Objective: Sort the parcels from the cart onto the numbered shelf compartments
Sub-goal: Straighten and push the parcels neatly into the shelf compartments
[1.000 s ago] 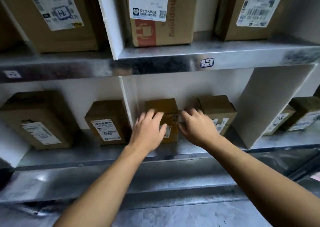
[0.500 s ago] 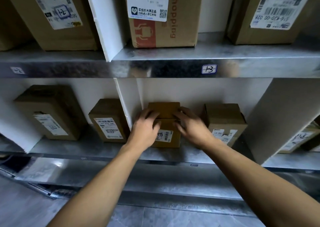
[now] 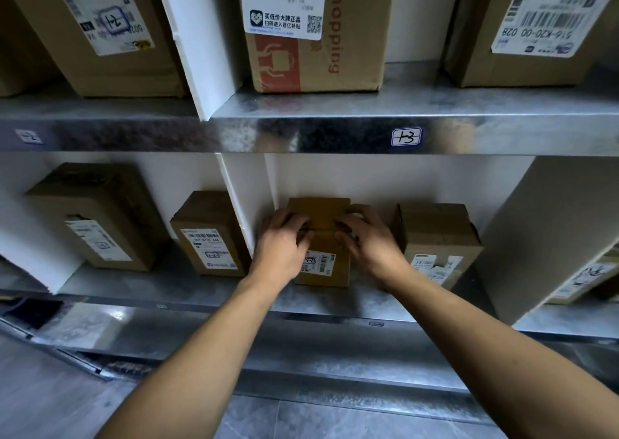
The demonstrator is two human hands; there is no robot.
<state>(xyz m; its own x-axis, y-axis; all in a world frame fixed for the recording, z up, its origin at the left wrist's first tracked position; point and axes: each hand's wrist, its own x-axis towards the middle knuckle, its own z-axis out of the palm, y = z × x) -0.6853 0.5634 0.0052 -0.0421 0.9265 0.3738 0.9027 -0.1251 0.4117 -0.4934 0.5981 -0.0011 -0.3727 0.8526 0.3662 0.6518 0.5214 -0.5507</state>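
The small brown cardboard parcel (image 3: 321, 237) with a white label stands on the lower metal shelf (image 3: 201, 291), just right of the white divider (image 3: 248, 200), under the tag marked 1-3 (image 3: 406, 136). The left hand (image 3: 281, 247) and right hand (image 3: 371, 247) grip its sides, fingers (image 3: 294, 224) curled over its top.

1 head view, close, down at shelf (image 3: 301, 137).

Seen on my head-camera feed — left hand (image 3: 280, 249) bare, right hand (image 3: 372, 248) bare, left forearm (image 3: 207, 355) bare right down to the frame edge, right forearm (image 3: 485, 348) likewise — nails too blurred for me to note.
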